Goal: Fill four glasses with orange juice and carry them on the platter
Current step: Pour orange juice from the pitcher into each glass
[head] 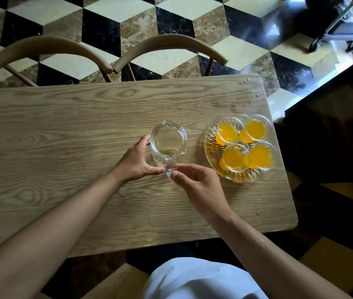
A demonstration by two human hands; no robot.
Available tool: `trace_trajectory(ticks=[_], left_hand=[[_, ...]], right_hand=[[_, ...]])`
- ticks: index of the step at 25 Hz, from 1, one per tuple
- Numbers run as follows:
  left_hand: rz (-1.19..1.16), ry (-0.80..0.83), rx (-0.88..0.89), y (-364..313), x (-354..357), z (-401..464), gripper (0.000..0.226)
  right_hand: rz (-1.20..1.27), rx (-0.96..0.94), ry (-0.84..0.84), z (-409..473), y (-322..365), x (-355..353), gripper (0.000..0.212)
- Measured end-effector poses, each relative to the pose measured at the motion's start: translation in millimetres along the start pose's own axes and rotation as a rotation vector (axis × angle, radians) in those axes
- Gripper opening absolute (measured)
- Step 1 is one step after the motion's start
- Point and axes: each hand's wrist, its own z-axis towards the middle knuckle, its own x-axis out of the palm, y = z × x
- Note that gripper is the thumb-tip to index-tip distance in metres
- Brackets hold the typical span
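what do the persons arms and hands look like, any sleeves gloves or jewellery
Both forearms are bare up to the frame edge, with no sleeves showing. The left hand and right hand have no gloves, and no rings, watch or bracelets are visible. A white garment shows below.

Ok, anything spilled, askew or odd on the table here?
No spill visible. Four filled glasses stand upright on the glass platter; the nearly empty pitcher stands upright between the left hand and right hand.
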Motion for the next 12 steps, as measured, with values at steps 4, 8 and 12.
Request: trace_trajectory(ticks=[4, 8, 12], left_hand=[[0.013, -0.072, -0.034, -12.4, 3.0, -18.1, 0.113], [-0.028, -0.173, -0.118, -30.4, 9.1, -47.1, 0.112], [-0.084, -0.272, -0.211, -47.0, 27.5, -99.1, 0.107]], right_hand=[[-0.036, -0.006, 0.031, -2.3, -8.5, -19.1, 0.040], [-0.069, -0.078, 0.029, -11.9, -13.2, -51.9, 0.038], [-0.091, -0.142, 0.000, -33.9, -28.1, -96.2, 0.038]])
